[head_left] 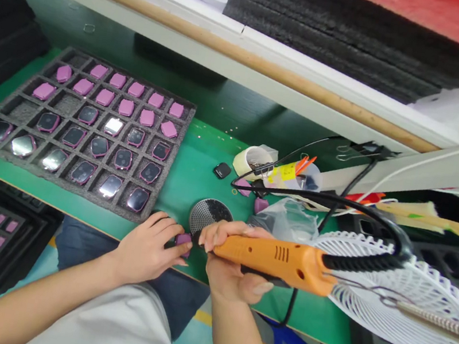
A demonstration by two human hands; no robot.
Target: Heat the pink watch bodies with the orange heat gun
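My left hand (150, 248) rests at the front edge of the green bench, fingers closed around a small purple watch case (183, 239). An orange electric screwdriver (279, 260) lies in my right hand (223, 278), its front end pointing left toward the watch case. My fingers hide the tip, so contact cannot be seen. Just beyond the hands sits a round perforated disc (209, 214). To the left, a grey foam tray (187, 122) holds purple watch cases in its back rows and dark-screened watches in its front rows, with a few bare slots.
A black cable (329, 199) and a spring (436, 321) run from the screwdriver. White tape (252, 161), a plastic bag (291, 219), a loose black watch (221, 170) and a white basket (392, 302) stand right. A shelf (247, 61) overhangs the back; stacked trays (21, 246) sit lower left.
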